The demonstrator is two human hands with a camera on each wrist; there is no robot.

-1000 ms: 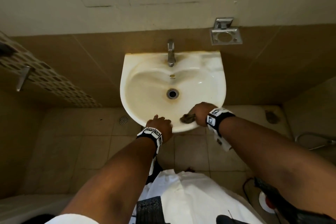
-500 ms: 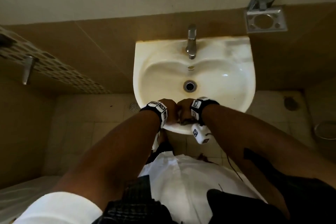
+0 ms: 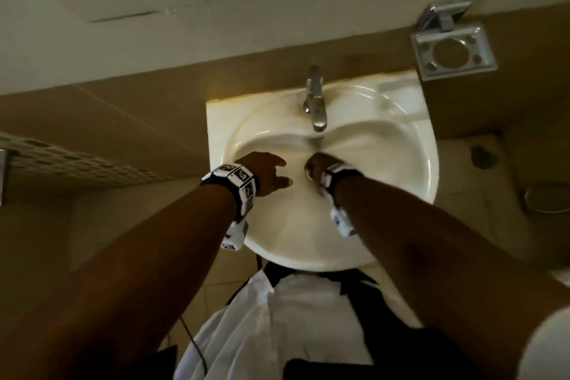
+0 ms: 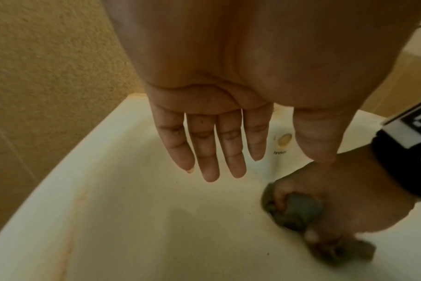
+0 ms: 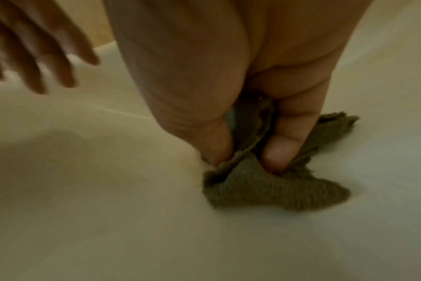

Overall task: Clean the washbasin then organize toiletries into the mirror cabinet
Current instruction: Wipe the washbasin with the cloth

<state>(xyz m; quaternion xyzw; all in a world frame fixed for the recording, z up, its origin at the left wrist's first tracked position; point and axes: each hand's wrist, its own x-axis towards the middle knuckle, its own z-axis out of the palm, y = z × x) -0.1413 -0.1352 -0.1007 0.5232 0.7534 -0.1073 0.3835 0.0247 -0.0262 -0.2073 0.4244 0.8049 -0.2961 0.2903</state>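
a small dark cloth (image 5: 272, 186) is held in the right hand (image 3: 320, 165), its thumb and fingers curled round the bunched fabric, and is pressed against the inner wall of the washbasin (image 3: 410, 139), near the middle of the bowl and just below the tap (image 3: 316, 102). the left hand (image 3: 265, 171) is held just to the left of it, above the bowl, with fingers (image 4: 212, 152) straight and slightly spread; nothing is grasped by it, and no contact with the bowl can be made out. yellowish staining can be made out along the left rim and the far edge of the basin in the left wrist view, so the cleaning is judged to be under way and not finished. the drain is hidden by the hands. on the wall to the far right a metal holder (image 3: 453, 46) is fixed, with nothing in it. no toiletries and no mirror cabinet are shown in any view, so the second part of the task is judged to be untouched: the wiping is to be completed first, and the sorting into the cabinet is all left to do.
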